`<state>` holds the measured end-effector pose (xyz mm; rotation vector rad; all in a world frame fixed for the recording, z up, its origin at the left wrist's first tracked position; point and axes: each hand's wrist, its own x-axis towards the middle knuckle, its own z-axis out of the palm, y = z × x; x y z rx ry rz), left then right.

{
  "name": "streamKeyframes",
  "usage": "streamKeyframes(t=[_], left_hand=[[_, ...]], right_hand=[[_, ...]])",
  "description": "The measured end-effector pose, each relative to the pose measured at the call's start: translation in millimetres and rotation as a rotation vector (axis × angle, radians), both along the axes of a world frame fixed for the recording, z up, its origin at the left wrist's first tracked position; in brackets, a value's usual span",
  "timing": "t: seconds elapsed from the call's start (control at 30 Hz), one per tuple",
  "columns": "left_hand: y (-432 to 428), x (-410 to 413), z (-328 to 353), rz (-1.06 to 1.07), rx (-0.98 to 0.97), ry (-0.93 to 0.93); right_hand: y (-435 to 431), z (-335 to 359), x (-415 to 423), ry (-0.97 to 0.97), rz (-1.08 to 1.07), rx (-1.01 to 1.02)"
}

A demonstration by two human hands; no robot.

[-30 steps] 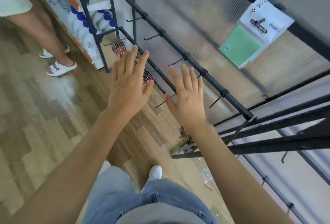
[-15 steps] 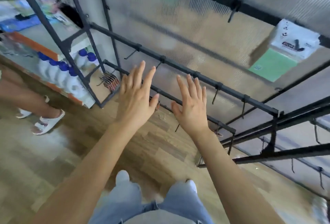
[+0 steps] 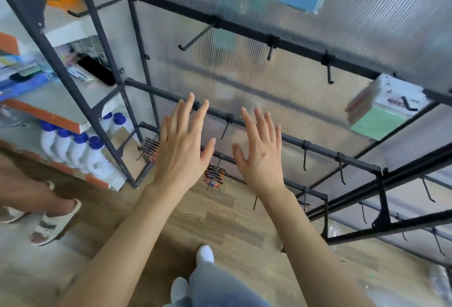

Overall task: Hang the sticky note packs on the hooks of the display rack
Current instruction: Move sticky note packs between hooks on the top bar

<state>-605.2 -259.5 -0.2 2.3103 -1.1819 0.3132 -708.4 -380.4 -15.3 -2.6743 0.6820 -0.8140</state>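
Your left hand (image 3: 182, 150) and right hand (image 3: 260, 154): fingers spread, palms empty, level with display rack (image 3: 293, 45) middle rail. One sticky note pack (image 3: 381, 108) hangs at rack's right edge. Risk: you hold no pack; bare hooks (image 3: 195, 40) jut outward, may snag knuckles.

A wood-plank floor (image 3: 220, 221) fills the lower frame, in mixed brown tones. At left stands a shelving unit (image 3: 49, 111) with orange-edged boards; white bottles with blue caps (image 3: 73, 145) crowd its lowest level at middle left. Behind, across the upper right, runs a ribbed translucent panel (image 3: 367, 13) — pale, softly lit. A bystander's sandalled foot (image 3: 53, 221) shows at lower left.
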Motion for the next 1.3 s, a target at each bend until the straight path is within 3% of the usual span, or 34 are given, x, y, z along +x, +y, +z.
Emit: streamKeyframes(t=[0.57, 0.83, 1.3], left_hand=[[-67.0, 108.7, 137.0, -0.025, -0.31, -0.298], [-85.9, 142.4, 194.0, 0.011, -0.459, -0.357], [-78.0, 178.0, 223.7, -0.196, -0.536, -0.497]], right_hand=[[-75.1, 147.3, 66.7, -0.399, -0.141, -0.366], [-100.8, 203.1, 79.3, -0.457, -0.248, -0.424], [-104.8, 242.8, 85.3, -0.423, -0.433, -0.677]])
